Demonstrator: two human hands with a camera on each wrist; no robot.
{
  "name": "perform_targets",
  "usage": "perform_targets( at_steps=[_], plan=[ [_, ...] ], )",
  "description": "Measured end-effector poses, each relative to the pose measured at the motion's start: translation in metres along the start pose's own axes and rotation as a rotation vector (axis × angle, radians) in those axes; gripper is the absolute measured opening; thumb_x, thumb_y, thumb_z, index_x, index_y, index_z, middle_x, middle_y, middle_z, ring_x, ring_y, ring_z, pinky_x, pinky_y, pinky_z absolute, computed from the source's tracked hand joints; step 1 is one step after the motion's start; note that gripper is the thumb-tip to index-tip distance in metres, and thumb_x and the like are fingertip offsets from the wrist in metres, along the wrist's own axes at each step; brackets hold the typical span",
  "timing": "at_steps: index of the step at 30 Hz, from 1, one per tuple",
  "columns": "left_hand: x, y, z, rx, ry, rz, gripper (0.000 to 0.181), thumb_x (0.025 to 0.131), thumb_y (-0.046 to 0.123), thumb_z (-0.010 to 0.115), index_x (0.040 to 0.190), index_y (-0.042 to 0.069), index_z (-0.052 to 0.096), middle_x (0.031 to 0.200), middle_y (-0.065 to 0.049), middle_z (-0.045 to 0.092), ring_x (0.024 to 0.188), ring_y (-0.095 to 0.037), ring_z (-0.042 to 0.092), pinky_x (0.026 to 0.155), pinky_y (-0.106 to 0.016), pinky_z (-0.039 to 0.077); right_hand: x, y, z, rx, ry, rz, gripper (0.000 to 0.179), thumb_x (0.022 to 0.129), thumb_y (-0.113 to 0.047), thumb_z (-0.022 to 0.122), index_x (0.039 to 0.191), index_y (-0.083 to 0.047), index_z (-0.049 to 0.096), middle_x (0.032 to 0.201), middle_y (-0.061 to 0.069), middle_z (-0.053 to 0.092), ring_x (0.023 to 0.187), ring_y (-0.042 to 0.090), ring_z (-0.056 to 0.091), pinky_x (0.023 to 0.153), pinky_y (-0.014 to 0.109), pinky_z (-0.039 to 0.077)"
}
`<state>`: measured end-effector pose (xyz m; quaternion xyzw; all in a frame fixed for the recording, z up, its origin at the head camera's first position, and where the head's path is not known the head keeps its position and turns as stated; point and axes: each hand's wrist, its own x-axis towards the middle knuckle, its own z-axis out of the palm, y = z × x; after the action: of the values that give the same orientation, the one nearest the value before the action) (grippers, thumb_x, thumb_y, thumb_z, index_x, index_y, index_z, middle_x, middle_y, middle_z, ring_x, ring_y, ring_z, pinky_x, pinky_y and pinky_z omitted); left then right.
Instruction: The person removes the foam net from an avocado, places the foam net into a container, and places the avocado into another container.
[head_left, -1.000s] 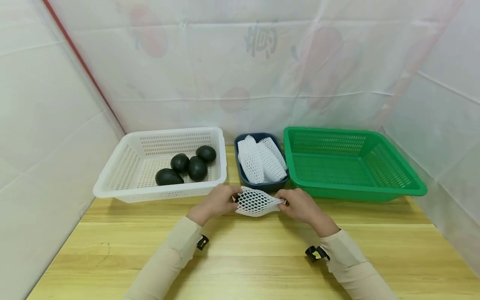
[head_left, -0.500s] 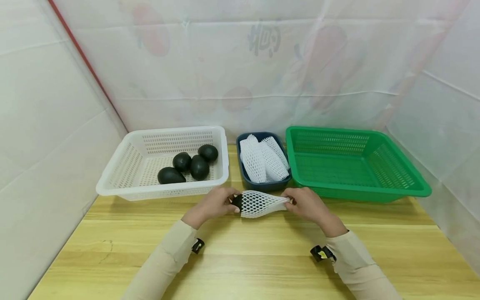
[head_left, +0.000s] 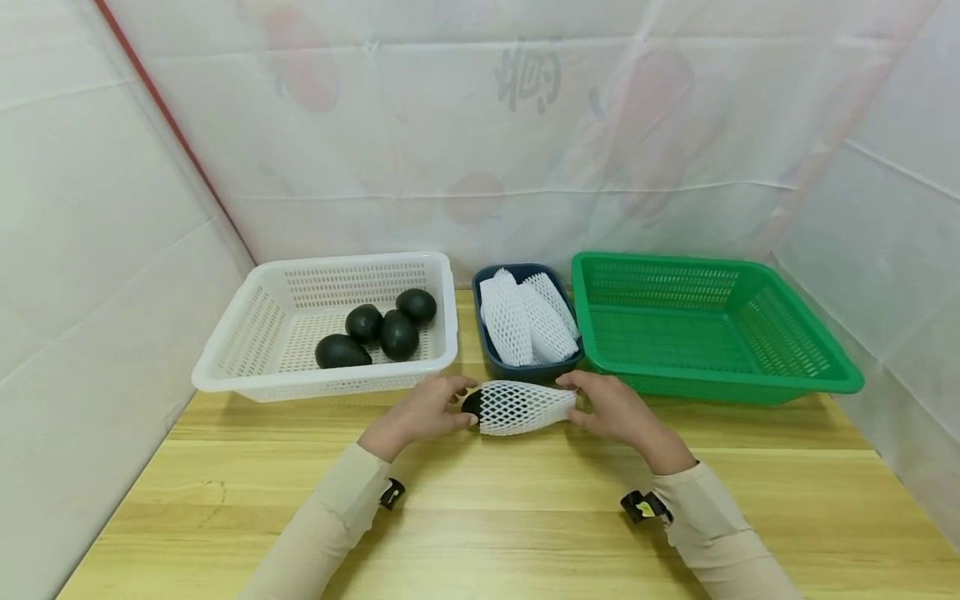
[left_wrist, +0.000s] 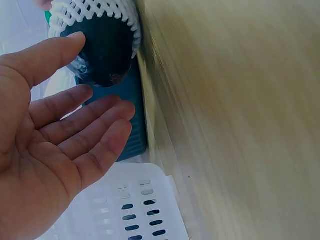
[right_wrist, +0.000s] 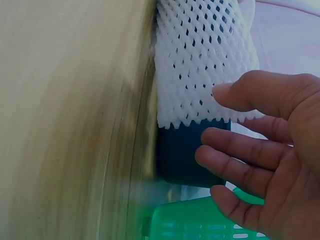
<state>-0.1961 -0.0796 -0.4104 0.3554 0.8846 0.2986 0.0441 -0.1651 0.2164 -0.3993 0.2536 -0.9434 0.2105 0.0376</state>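
A dark avocado (head_left: 471,405) lies on the table, its left end bare and the rest inside a white foam net sleeve (head_left: 521,407). My left hand (head_left: 427,412) is at the bare end; in the left wrist view the thumb overlaps the avocado (left_wrist: 107,52) while the other fingers are spread loosely below it. At the sleeve's narrower right end is my right hand (head_left: 611,408), fingers relaxed. The right wrist view has that thumb over the sleeve's edge (right_wrist: 200,95), the other fingers apart from it. Whether either thumb touches is hard to tell.
A white basket (head_left: 225,354) with several avocados (head_left: 399,335) stands at the left. Behind the sleeve, a dark blue bin (head_left: 491,358) holds several foam net sleeves (head_left: 506,321). To the right stands a green basket (head_left: 705,379). Wooden tabletop (head_left: 510,517) stretches in front.
The right fingers have let go of the pinched sleeve end and spread apart. The left fingers have loosened from the avocado. Earlier, the sleeve and hands shifted slightly right.
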Motion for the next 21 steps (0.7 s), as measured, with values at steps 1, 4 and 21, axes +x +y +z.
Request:
perform_targets(
  at_steps=[1,4,21],
  plan=[
    [0.000,0.000,0.000,0.003,0.000,0.001,0.046,0.082,0.018,0.071,0.121,-0.002,0.057,0.116,-0.015,0.060,0.096,-0.026,0.060,0.081,-0.035,0.048,0.000,0.000,0.000,0.002,-0.001,-0.007,0.042,0.077,-0.006,0.072,0.117,0.002,0.059,0.109,0.012,0.063,0.092,0.027,0.059,0.077,0.042,0.047],
    [0.001,0.002,0.000,-0.001,0.006,0.013,0.043,0.082,0.019,0.071,0.119,0.000,0.059,0.114,-0.012,0.061,0.094,-0.025,0.061,0.080,-0.033,0.048,0.003,-0.002,0.001,0.005,-0.003,-0.044,0.047,0.077,-0.006,0.072,0.120,0.003,0.056,0.116,0.015,0.059,0.102,0.029,0.056,0.085,0.045,0.045],
    [0.020,0.012,0.011,0.063,0.007,0.025,0.049,0.077,0.018,0.072,0.118,-0.002,0.057,0.108,-0.009,0.061,0.092,-0.019,0.056,0.080,-0.031,0.045,0.024,-0.026,0.023,0.017,-0.045,-0.134,0.039,0.079,-0.005,0.070,0.115,0.002,0.057,0.109,0.012,0.061,0.100,0.026,0.057,0.084,0.041,0.046]
  ],
)
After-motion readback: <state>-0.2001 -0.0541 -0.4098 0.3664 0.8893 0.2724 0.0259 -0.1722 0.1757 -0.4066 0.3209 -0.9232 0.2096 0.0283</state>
